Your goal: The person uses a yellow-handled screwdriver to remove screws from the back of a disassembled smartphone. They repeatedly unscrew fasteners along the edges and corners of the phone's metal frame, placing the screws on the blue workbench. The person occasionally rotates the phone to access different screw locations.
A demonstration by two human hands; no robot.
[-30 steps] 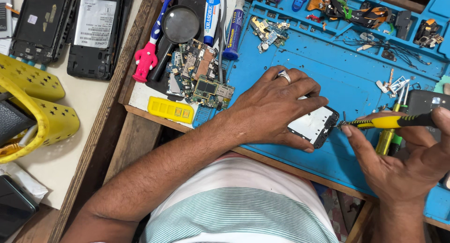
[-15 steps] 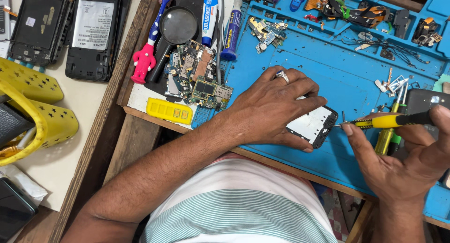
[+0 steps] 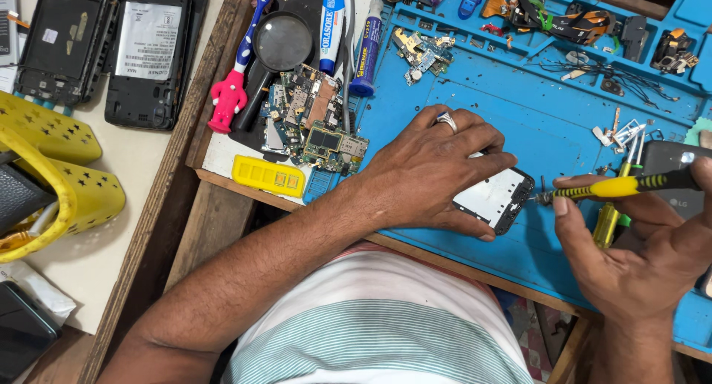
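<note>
At far left, a yellow perforated plastic basket [image 3: 52,176] sat on the pale counter [image 3: 96,258]; its contents could not be made out. Above it lay two opened black phone bodies [image 3: 111,54] with their backs off. Further right, a white board carried a pink figure-shaped toothbrush [image 3: 231,80], a black round magnifying glass [image 3: 280,43], a heap of green circuit boards [image 3: 315,121] and a flat yellow plastic strip [image 3: 267,176].

The blue silicone repair mat [image 3: 519,110] followed. Its moulded compartments along the top edge held small loose parts: a metal-shielded board piece [image 3: 421,52] in one compartment, orange and black components [image 3: 571,21] in another; finer detail could not be told.

The left hand [image 3: 430,173], a ring on one finger, lay palm-down over the small black-framed phone with a white panel [image 3: 495,199], fingers pressed on it, pinning it flat to the mat near the mat's front edge. The phone's long axis ran diagonally, its exposed end pointing up and to the right.

The right hand [image 3: 645,250] had its grip clamped on the yellow-handled screwdriver with black stripes [image 3: 623,185], thumb and fingers closed round the handle. The screwdriver's axis lay nearly horizontal, tip pointing left, meeting the phone's right edge. A dark grey phone [image 3: 671,158] lay behind the hand.
</note>
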